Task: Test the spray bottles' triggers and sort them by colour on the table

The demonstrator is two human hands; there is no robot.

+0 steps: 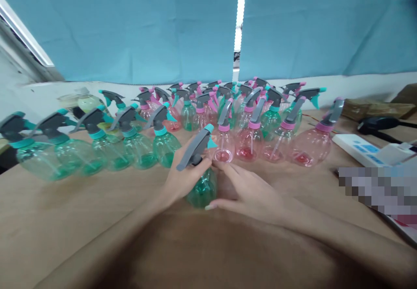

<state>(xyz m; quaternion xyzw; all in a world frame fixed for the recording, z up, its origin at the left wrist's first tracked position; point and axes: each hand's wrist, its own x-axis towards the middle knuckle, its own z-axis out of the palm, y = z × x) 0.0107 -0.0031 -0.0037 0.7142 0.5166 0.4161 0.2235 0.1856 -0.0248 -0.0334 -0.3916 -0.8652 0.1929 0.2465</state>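
The left hand (187,174) hides the neck of the green bottle (202,191) in the middle. The left arm (107,237) is cut off at the bottom edge. Far bottles (200,119) hide partly behind nearer ones and look blurry. Blurry squares (374,189) cover something at the lower right. The right edge cuts off the brown box (374,108).

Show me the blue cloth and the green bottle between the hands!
Blue cloth (182,28): head view, near the middle of the sheet.
Green bottle (203,187): head view, lower part of its see-through body.
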